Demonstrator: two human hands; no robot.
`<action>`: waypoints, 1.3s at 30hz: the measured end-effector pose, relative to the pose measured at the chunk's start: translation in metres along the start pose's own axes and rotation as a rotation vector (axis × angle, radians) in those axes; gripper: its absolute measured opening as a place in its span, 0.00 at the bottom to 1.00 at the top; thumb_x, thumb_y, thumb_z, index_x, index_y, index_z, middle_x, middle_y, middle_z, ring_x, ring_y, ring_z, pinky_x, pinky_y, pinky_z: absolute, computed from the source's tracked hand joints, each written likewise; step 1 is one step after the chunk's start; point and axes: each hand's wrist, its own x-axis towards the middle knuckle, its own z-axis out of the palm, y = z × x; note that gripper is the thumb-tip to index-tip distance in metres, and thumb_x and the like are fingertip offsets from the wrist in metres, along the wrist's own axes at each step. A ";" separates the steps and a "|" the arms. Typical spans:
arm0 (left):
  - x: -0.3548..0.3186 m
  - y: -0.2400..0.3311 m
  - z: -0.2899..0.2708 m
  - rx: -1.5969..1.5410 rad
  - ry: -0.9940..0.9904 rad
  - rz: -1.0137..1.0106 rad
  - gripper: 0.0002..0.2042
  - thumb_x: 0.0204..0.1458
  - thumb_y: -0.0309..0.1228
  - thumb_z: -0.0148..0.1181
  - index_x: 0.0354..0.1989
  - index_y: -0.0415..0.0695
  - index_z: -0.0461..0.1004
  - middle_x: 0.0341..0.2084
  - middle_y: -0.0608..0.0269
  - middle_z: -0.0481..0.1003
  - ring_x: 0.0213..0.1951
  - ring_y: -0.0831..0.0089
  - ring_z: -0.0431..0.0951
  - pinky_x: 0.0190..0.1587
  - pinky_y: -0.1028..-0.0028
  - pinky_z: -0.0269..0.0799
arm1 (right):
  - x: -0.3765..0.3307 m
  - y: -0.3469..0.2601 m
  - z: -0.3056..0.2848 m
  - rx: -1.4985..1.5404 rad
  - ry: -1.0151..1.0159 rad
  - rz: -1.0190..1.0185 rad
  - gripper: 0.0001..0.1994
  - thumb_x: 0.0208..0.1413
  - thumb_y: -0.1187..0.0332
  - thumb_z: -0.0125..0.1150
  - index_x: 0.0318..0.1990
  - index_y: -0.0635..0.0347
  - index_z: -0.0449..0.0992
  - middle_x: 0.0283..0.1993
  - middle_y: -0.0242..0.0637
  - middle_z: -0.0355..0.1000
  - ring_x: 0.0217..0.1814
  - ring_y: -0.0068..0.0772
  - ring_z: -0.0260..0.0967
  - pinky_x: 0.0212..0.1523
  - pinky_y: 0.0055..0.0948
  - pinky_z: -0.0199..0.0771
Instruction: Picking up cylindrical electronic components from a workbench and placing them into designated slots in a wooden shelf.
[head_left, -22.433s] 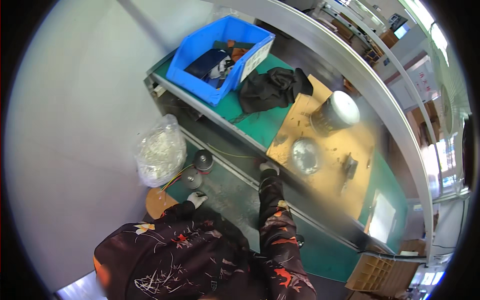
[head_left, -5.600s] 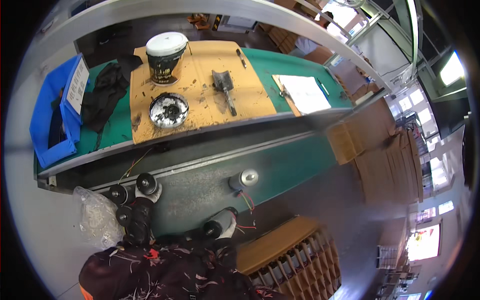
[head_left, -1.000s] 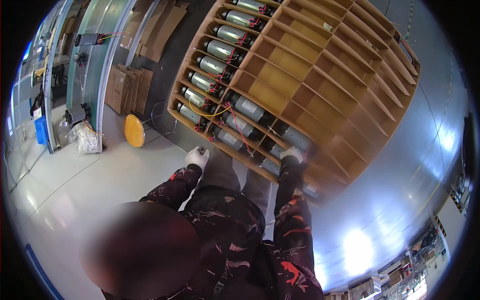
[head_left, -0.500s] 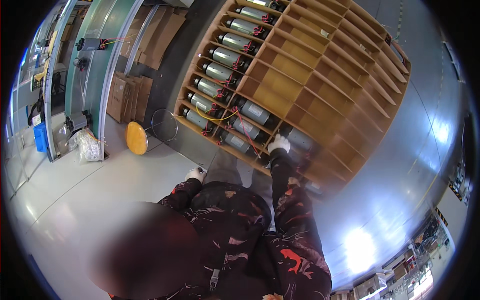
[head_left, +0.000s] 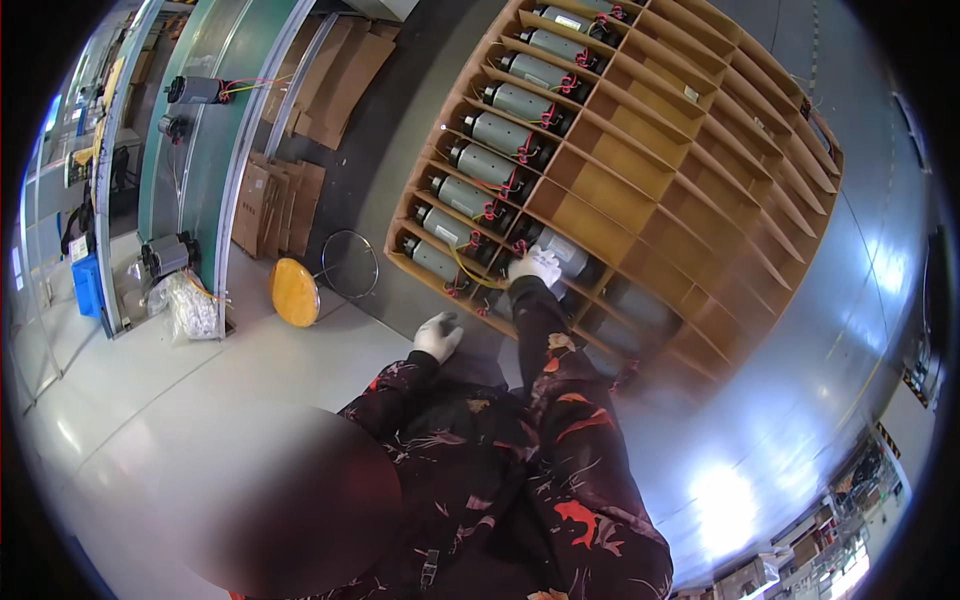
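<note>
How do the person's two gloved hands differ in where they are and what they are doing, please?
The right hand reaches forward into the wooden rack and rests on a grey cylindrical motor in a compartment; the left hand hangs short of the rack, touching nothing. The right arm is stretched out; the left is bent close to the body. Both wear white gloves and dark patterned sleeves.

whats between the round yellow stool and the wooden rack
In the head view, a thin wire ring lies on the dark floor between the yellow stool and the wooden rack; nothing else shows there.
</note>
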 end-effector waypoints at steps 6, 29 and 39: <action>0.065 0.120 -0.005 0.309 -0.082 0.653 0.36 0.39 0.35 0.68 0.61 0.44 0.62 0.57 0.46 0.66 0.60 0.50 0.66 0.60 0.57 0.64 | 0.043 0.076 0.013 -0.151 0.050 -0.410 0.13 0.54 0.62 0.57 0.44 0.54 0.78 0.43 0.44 0.77 0.47 0.47 0.75 0.47 0.43 0.74; 0.202 0.167 0.045 1.107 -0.330 1.251 0.25 0.52 0.34 0.54 0.61 0.49 0.65 0.54 0.51 0.69 0.56 0.55 0.68 0.61 0.61 0.64 | 0.005 0.088 0.009 -0.056 0.012 -0.290 0.16 0.49 0.59 0.60 0.42 0.59 0.76 0.46 0.43 0.74 0.51 0.42 0.70 0.51 0.39 0.68; 0.191 0.184 0.086 1.493 -0.247 1.301 0.16 0.53 0.37 0.53 0.47 0.47 0.80 0.60 0.65 0.64 0.60 0.60 0.63 0.61 0.58 0.59 | 0.057 0.090 0.047 0.088 -0.269 -0.176 0.22 0.52 0.56 0.57 0.48 0.63 0.75 0.48 0.46 0.75 0.53 0.46 0.72 0.58 0.42 0.67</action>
